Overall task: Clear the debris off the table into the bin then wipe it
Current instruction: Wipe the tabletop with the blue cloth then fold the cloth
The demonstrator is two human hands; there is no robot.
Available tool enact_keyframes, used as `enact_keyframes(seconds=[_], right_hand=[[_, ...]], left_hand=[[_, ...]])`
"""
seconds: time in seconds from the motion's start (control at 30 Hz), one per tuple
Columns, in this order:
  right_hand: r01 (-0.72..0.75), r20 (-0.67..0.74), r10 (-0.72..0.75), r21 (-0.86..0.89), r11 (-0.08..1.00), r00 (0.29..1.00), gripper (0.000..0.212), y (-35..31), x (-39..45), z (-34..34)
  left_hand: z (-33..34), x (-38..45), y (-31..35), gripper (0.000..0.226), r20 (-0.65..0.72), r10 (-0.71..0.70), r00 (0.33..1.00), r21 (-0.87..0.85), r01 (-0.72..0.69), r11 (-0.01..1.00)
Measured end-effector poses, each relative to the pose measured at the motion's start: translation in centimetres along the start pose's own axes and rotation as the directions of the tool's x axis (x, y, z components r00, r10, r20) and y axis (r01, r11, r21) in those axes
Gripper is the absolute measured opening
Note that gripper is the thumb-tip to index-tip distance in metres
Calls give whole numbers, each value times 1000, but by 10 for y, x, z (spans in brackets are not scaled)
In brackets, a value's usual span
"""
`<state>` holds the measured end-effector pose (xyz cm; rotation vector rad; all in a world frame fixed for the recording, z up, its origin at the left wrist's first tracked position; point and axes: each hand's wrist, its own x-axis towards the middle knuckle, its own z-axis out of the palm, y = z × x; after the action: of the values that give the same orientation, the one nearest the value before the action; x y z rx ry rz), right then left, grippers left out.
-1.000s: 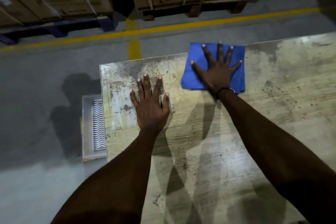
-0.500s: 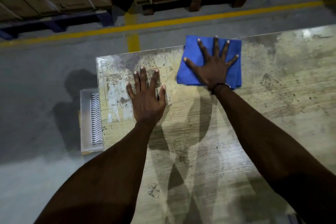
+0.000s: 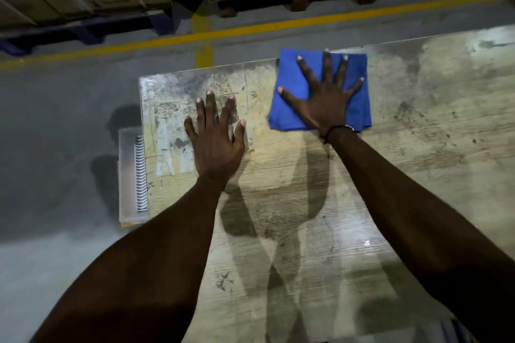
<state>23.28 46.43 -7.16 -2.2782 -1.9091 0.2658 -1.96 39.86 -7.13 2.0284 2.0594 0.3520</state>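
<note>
No loose debris shows on the stained table (image 3: 306, 203); the right hand (image 3: 324, 97), fingers spread, presses a cloth (image 3: 289, 108) mid-wipe, the left hand (image 3: 216, 138) flat.

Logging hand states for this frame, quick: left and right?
Left hand: open, flat on the table.
Right hand: open, fingers spread, pressing the cloth.

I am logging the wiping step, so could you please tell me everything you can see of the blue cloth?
The cloth is plain bright blue fabric, folded into a rough rectangle with layered edges showing at its near right corner. It lies flat at the table's far edge, its far side seeming to reach just past that edge. The right hand presses on it, palm down, fingers spread straight. The left hand rests on the table apart from it.
</note>
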Motion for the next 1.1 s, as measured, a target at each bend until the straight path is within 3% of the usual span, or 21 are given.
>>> enact_keyframes(seconds=[0.2,0.37,0.5,0.7,0.87,1.0,1.1], right_hand=[[295,34,-294,-54,954,955,90,-12,-93,6],[184,12,-184,-67,981,983,92,38,-65,-6],[65,18,-65,-10,998,998,93,19,-12,-4],[305,30,-304,-46,951,952,82,-19,-104,7],[243,9,-243,-83,966,970,75,10,-109,4],[207,-18,-208,-52,977,978,70,-1,-61,8],[245,-14,-246,-49,968,969,68,-19,-73,13]], left_hand=[[0,0,0,60,1,-6,1000,-6,6,1000],[-2,-1,1,59,1,-4,1000,-24,4,1000],[-3,0,1,59,-6,-6,1000,-28,6,1000],[-3,0,0,60,-7,-4,1000,-37,3,999],[0,0,-1,60,-9,-3,1000,-39,3,999],[1,0,-1,59,-25,-2,1000,-18,2,1000],[1,0,-1,60,-33,4,999,-21,-5,1000]])
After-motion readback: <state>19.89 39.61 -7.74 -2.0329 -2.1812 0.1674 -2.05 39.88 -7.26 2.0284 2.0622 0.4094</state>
